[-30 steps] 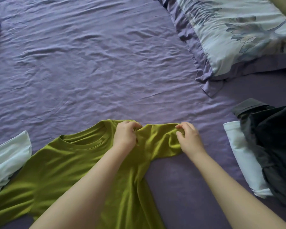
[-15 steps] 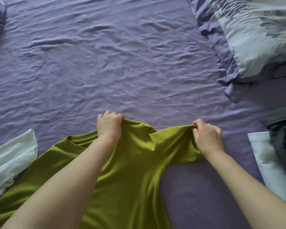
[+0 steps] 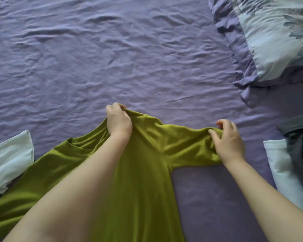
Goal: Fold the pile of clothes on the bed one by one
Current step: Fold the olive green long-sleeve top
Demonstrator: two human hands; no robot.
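We have the green T-shirt (image 3: 140, 172) spread on the purple bedsheet (image 3: 112, 58) in front of us, neckline toward the left. Our left hand (image 3: 118, 122) pinches its shoulder edge in a closed grip, and our right hand (image 3: 228, 141) rests on the sleeve end with thumb on the cloth and fingers half spread. A pale blue garment (image 3: 7, 159) lies at the left; a white folded piece (image 3: 283, 172) under dark clothes (image 3: 301, 145) sits right; a floral pillow (image 3: 276, 32) lies beyond.
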